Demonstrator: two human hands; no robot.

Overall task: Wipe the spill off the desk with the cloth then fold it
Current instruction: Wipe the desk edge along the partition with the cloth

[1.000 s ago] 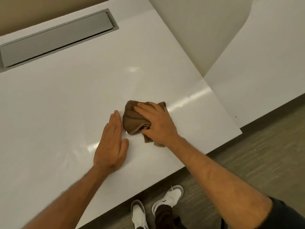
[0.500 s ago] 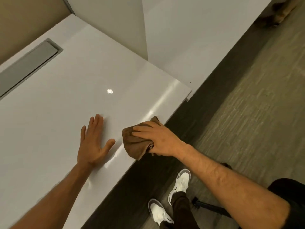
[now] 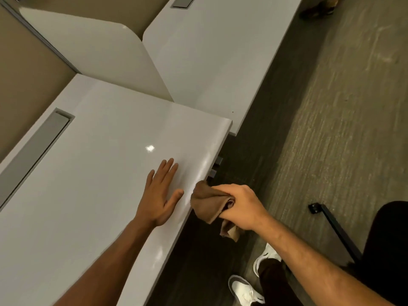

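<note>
A bunched brown cloth [image 3: 206, 203] hangs just past the front edge of the glossy white desk [image 3: 99, 164], over the floor. My right hand [image 3: 239, 206] is closed around it, with a loose end dangling below the fist. My left hand [image 3: 162, 194] lies flat on the desk top with fingers spread, close to the edge and just left of the cloth. No spill shows on the desk surface.
A grey cable hatch [image 3: 35, 151] is set into the desk at the left. A white divider panel [image 3: 99, 51] and a second white desk [image 3: 209, 51] stand behind. To the right are carpeted floor, a black chair base [image 3: 331, 226] and my white shoes [image 3: 245, 290].
My right hand has dragged the cloth from the desk top to the front edge and off it. My left hand stayed flat. The view swung to the right.
</note>
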